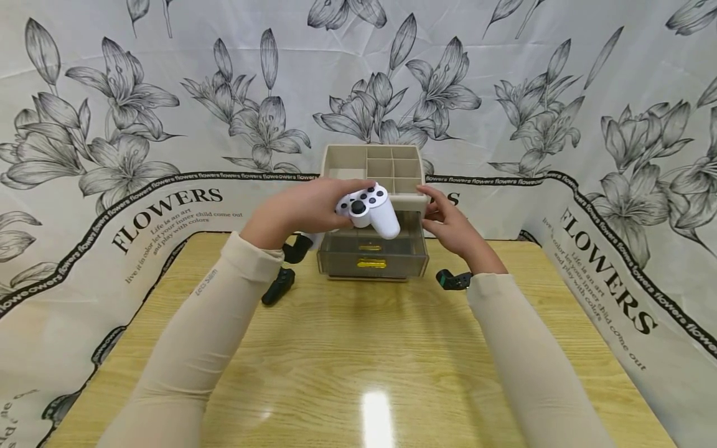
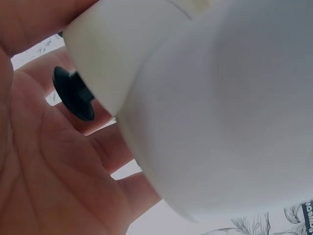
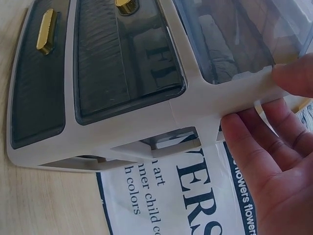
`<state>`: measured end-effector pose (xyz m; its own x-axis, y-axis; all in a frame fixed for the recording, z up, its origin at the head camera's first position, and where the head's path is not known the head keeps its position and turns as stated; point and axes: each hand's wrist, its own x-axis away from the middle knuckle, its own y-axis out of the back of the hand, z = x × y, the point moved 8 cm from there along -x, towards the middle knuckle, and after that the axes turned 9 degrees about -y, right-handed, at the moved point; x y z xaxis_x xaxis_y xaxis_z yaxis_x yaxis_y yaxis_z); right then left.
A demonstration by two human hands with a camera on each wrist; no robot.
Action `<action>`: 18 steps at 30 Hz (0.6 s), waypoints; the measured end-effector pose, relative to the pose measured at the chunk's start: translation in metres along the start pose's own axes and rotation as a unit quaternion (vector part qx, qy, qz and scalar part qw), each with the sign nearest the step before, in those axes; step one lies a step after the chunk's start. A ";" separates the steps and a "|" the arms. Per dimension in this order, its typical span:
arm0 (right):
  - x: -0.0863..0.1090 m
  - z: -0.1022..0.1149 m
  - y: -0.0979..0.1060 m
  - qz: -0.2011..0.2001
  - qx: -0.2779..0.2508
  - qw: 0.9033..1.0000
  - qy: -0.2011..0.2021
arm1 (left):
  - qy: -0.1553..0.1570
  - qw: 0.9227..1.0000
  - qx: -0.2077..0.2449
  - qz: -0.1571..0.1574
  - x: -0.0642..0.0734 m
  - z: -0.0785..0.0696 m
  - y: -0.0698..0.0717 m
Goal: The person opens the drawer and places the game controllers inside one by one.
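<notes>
A white game controller (image 1: 383, 214) with dark buttons and thumbsticks hangs in front of the organizer, gripped by my left hand (image 1: 302, 205). Its pale body fills much of the left wrist view, where a black thumbstick (image 2: 73, 95) points toward the palm. My right hand (image 1: 450, 230) holds the right side of a beige desk organizer (image 1: 414, 199). In the right wrist view, the thumb rests near the front edge and the other fingers (image 3: 249, 149) lie along the side frame. Smoky drawers with gold handles (image 1: 371, 263) form the organizer's lower front.
Open-topped compartments (image 1: 381, 167) divide the organizer's top. On the wooden table (image 1: 336, 348), a black handle-shaped thing (image 1: 278, 286) lies below my left wrist. A small black object with a green patch (image 1: 452, 280) shows beside the right cuff. Flower-printed cloth (image 1: 246, 124) surrounds the table.
</notes>
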<state>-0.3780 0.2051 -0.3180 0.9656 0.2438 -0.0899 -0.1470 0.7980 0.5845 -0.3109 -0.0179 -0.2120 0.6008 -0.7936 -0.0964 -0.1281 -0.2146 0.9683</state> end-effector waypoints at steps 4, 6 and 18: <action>-0.001 0.001 0.001 -0.005 0.003 1.000 0.005 | 0.001 1.000 -0.006 0.009 -0.006 -0.003 -0.001; -0.001 0.001 0.001 -0.006 0.005 1.000 0.005 | -0.001 1.000 -0.008 0.010 -0.009 -0.005 -0.001; -0.002 -0.001 0.002 -0.010 0.010 1.000 0.005 | -0.018 0.999 -0.026 0.011 -0.028 -0.015 -0.006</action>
<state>-0.3801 0.2064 -0.3176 0.9662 0.2330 -0.1104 -0.1225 0.7914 0.5989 -0.3148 0.0142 -0.2116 0.5692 -0.8182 -0.0815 -0.0992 -0.1667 0.9810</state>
